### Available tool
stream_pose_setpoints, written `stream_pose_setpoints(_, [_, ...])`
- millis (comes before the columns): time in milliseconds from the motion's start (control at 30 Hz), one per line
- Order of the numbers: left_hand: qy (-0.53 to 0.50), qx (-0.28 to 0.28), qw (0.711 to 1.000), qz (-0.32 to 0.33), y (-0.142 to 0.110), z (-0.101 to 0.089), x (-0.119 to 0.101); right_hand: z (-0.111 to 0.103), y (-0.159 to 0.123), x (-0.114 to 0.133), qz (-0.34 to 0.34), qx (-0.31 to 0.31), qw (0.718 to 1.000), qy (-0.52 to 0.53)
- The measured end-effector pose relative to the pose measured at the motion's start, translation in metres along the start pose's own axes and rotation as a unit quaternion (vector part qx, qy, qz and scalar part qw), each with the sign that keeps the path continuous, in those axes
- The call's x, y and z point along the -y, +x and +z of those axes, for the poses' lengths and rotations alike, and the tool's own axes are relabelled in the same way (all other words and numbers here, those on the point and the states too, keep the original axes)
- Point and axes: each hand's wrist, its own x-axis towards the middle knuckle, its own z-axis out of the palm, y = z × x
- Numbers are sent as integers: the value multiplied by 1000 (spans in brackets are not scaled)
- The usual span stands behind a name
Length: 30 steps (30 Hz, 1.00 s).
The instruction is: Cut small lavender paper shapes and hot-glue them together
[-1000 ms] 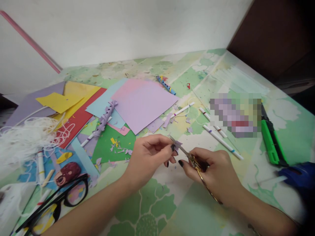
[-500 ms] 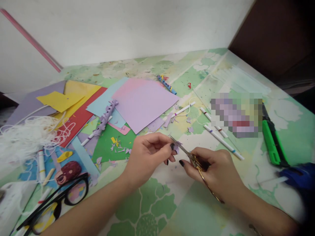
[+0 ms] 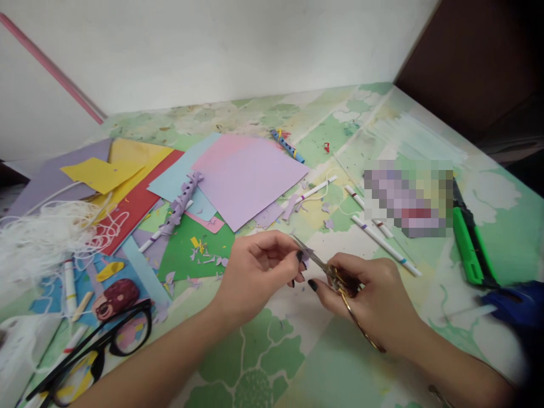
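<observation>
My left hand (image 3: 266,263) is closed in a pinch on a small purple paper piece (image 3: 306,258), mostly hidden behind the fingertips. My right hand (image 3: 365,289) grips gold-handled scissors (image 3: 329,271), their blades pointing up and left at the paper by my left fingertips. Beyond the hands lies a large lilac sheet (image 3: 255,175) over pink and light blue sheets. A marker wrapped in cut purple paper (image 3: 182,204) rests left of it. Tiny purple scraps (image 3: 208,260) are scattered on a green sheet (image 3: 174,258).
At left are tangled white string (image 3: 46,238), black-framed glasses (image 3: 102,351), a red sheet (image 3: 140,209) and yellow paper (image 3: 102,173). Several white markers (image 3: 385,246) lie at right, near a green-and-black cutter (image 3: 471,243) and a dark blue object (image 3: 514,303). A blue paper-wrapped roll (image 3: 287,145) lies farther back.
The scissors and the purple piece have shifted only slightly at my left fingertips. Both hands stay almost in place, and the things on the table have not moved.
</observation>
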Motion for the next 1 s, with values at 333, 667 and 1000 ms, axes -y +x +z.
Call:
stream_pose_setpoints(333, [24,-5,1000,6,-1,2,2,5,1,0,-73,-82,991,-76])
stream_pose_setpoints(667, [31,-1,999,25,-1,3,2,5,2,-3,-110,-118,981,-107])
stream_pose_setpoints(1000, [45,-11,998,35,-1,2,2,3,4,-3,-113,-120,980,-111])
